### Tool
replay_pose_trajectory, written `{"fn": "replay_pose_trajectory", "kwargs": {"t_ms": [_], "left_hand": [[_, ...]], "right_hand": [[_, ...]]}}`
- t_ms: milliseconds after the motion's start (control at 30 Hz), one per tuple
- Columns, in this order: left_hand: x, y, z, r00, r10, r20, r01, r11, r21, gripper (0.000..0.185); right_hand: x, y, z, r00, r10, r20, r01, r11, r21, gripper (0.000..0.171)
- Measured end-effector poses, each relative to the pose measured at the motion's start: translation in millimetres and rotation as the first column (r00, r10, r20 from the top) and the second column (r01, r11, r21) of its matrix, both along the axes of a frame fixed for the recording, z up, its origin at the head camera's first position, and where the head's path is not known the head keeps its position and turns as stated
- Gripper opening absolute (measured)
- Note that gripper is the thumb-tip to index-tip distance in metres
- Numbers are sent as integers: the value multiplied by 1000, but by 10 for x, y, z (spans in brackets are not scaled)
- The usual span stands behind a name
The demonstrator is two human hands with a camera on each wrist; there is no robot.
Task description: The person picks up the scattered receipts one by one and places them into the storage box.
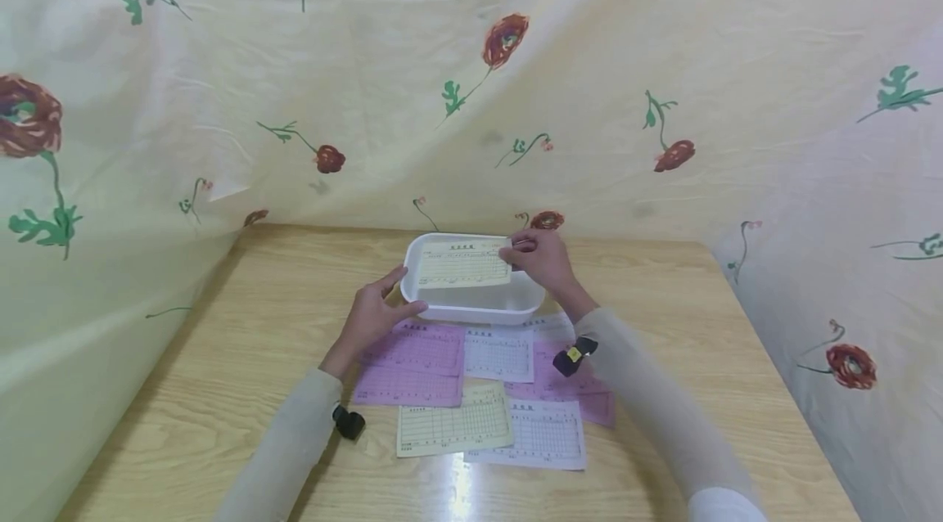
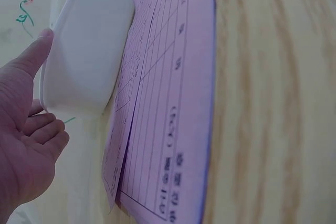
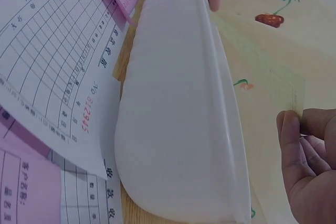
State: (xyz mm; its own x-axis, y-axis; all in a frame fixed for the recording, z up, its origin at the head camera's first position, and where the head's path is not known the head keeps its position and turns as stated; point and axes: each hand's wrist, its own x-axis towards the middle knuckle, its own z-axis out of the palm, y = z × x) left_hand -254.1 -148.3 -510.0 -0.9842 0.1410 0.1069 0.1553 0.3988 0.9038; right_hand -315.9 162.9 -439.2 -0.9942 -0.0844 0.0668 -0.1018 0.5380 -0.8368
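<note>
Half the yellow form [image 1: 462, 264] hides the tub's [image 1: 471, 309] inside.

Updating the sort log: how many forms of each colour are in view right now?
Yellow forms: 2, one pinched by the right hand over the tray
White forms: 3
Pink forms: 3, overlapping, so unsure
Total: 8 forms

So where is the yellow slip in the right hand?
Head view: the yellow slip sits over the white tub at table centre, its right edge pinched by the right hand.
</note>
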Motion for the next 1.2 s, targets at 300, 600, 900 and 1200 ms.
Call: {"fn": "replay_pose_trajectory", "kwargs": {"t_ms": [300,600,900,1200], "left_hand": [[19,9,33,1000,5,24,-5,1000,1,94],[3,1,12,1000,3,22,-3,1000,-4,96],[0,-5,13,1000,-1,20,1,1000,-10,94],[14,0,19,1000,-1,25,1,1000,-15,93]], "right_hand": [[-42,-143,-67,999,17,37,-16,1000,-26,36],[-76,-206,-118,995,52,84,-42,992,-121,33],[-108,-244,-168,993,55,103,-49,997,-54,32],[-145,-284,-217,990,74,122,-69,997,-44,31]]}}
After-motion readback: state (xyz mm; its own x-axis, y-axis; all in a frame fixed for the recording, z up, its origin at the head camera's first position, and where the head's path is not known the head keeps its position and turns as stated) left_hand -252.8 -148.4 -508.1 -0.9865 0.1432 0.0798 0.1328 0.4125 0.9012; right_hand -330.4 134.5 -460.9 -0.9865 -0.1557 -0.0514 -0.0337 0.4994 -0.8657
